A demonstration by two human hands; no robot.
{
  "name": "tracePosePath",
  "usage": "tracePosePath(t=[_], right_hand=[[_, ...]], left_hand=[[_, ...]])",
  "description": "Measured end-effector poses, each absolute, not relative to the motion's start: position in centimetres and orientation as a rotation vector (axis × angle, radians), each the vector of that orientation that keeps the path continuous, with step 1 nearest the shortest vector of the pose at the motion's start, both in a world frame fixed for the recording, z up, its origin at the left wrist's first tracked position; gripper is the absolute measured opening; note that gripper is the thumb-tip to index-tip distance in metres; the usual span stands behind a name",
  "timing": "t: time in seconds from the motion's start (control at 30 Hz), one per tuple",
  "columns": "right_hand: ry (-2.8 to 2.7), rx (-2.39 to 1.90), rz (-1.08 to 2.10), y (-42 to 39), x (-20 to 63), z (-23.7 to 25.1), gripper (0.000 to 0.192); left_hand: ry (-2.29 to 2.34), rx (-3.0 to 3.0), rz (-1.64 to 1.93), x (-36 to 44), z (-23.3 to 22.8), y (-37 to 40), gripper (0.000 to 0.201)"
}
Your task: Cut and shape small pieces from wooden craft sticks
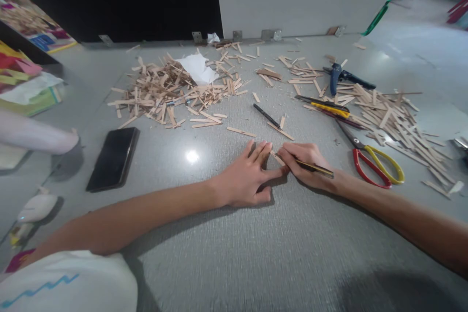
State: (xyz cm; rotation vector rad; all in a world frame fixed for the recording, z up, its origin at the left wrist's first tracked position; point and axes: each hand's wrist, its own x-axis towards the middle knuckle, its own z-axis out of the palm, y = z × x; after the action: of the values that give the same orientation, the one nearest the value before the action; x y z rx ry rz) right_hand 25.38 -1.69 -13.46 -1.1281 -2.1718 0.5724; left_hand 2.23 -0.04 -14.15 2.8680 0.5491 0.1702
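My left hand (252,175) lies palm down on the grey surface with its fingers spread, the fingertips touching a short wooden stick (277,157). Dark marks show on that stick. My right hand (307,161) is closed around a dark pencil (316,168) with a yellow stripe, beside the stick's right end. Its tip is hidden by the fingers. Just beyond the hands lie a black pen (266,116) and two loose sticks, one a flat wooden stick (241,132) and the other a longer wooden stick (281,131).
A heap of stick pieces (146,90) with white tissue (199,68) lies far left. At right are more sticks (395,122), red-and-yellow-handled scissors (378,165), a yellow-and-black cutter (331,109) and a dark blue-handled tool (334,78). A phone (112,158) lies left; another person's limb (36,131) reaches in.
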Motion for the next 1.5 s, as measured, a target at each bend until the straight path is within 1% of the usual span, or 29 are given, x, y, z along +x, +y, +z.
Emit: tracePosePath(t=[0.23,0.5,0.67,0.83,1.03,1.2,1.37,1.5], right_hand=[[-2.183,-1.130,0.523,-1.9,25.5,-13.4,0.038],[-2.148,-1.177,0.521,-2.1,25.6,-13.7,0.040],[-2.141,-1.169,0.518,-2.0,25.6,-13.6,0.041],[-2.122,-1.213,0.550,-2.2,25.6,-13.6,0.047],[-1.920,-1.271,0.640,-2.6,25.5,-13.3,0.050],[-1.985,-1.266,0.693,-1.9,25.4,-13.5,0.046],[-2.015,-1.217,0.818,-1.6,25.3,-13.3,0.033],[-1.961,-1.256,0.802,-1.6,25.3,-13.5,0.033]], left_hand=[[0.553,2.882,0.113,2.3,-13.8,0.0,0.061],[0.557,2.881,0.074,2.4,-13.6,-0.1,0.060],[0.556,2.872,0.119,2.3,-13.8,-0.1,0.062],[0.533,2.863,0.168,2.2,-14.2,-0.1,0.060],[0.499,2.877,0.194,1.9,-14.5,0.1,0.065],[0.484,2.852,0.219,1.7,-14.8,0.2,0.063],[0.493,2.857,0.215,1.7,-14.8,0.1,0.061],[0.494,2.881,0.191,1.8,-14.7,0.0,0.063]])
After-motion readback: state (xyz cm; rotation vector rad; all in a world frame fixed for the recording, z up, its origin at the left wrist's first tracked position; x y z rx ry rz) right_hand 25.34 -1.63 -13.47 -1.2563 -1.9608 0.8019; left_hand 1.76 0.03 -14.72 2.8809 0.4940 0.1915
